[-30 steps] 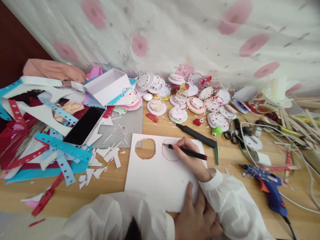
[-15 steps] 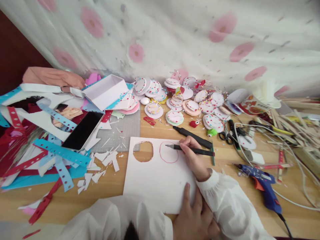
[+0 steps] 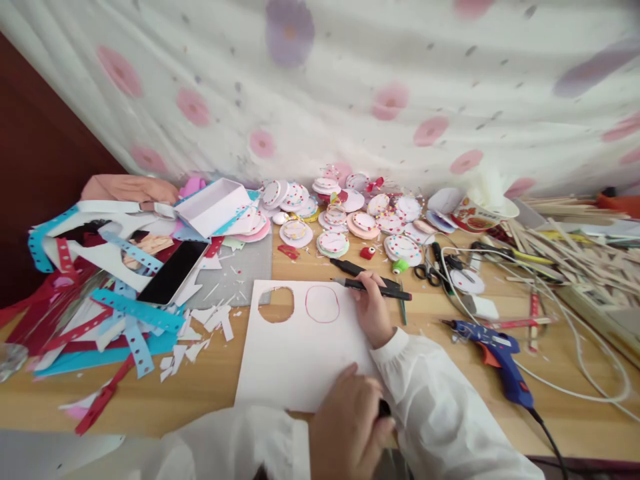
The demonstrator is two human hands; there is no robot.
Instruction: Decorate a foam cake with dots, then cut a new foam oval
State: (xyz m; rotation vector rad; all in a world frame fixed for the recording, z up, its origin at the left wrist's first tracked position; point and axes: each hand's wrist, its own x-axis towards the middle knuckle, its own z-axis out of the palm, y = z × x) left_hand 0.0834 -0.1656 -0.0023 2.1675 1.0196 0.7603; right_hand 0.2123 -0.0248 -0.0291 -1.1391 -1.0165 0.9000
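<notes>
In my right hand (image 3: 374,311) is a black marker (image 3: 397,292), its grey tip pointing left, just right of a red rounded outline (image 3: 323,305) drawn on white paper (image 3: 285,367). The tip is uncapped and appears raised off the sheet. To the left of the outline, the paper has a rounded cut-out showing the wooden table. My left hand (image 3: 347,421) is closed over the paper's lower right corner. Between its fingers sticks out a small black marker cap (image 3: 384,408). A second, thicker black marker (image 3: 350,268) lies behind my right hand.
Paper scraps, blue and red strips and a phone (image 3: 174,272) crowd the left, beside a grey cutting mat (image 3: 240,270). Decorated paper discs (image 3: 333,242) line the back. On the right lie a blue glue gun (image 3: 500,357), scissors (image 3: 429,273), a white cable and wooden sticks (image 3: 580,247).
The marker has moved off the red outline to its right. My left hand went from spread fingers on the paper to closed, with the black cap now showing. The camera view has shifted.
</notes>
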